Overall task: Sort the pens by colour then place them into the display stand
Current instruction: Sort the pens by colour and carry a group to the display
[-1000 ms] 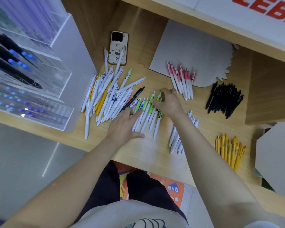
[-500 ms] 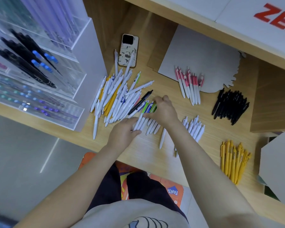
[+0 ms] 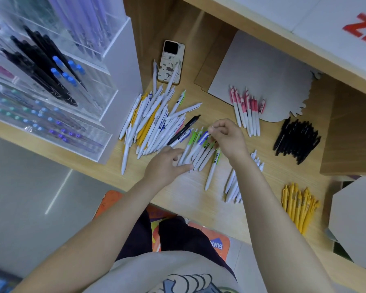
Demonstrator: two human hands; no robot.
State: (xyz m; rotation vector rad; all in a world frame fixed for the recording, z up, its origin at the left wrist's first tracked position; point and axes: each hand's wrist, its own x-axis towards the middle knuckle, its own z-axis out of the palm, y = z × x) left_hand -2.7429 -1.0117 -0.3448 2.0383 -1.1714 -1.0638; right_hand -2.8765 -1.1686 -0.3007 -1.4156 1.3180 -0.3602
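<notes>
Several sorted lots stand on our light wooden surface [image 3: 184, 193]: pink-clipped white pens [image 3: 246, 111] on a grey card at the back, black pens [image 3: 296, 140] to their right, yellow pens [image 3: 298, 206] near the front edge, and plain white pens [image 3: 235, 187] partly under our right forearm. Unsorted stock remains as one mixed heap of white, yellow and black pens [image 3: 154, 123] left of centre, near a patterned phone [image 3: 171, 62]. Change noted against half a second ago: our right hand [image 3: 226, 138], then laid over the green-clipped white pens [image 3: 199, 151], has lifted slightly, and its fingers [image 3: 215, 129] now appear pinched at the clip end of a white pen with a blue clip [image 3: 202, 138]; the grip is small in view and we cannot confirm it. Our left hand [image 3: 165, 166] stays at the tips of that same row, fingers loosely extended and touching the barrels, holding nothing. We judge this as an odd colour being pulled from the green lot, so sorting is under way. No pen from these lots has yet gone to the clear acrylic display stand [image 3: 51, 85] at far left, which already holds dark and blue-tipped pens.
</notes>
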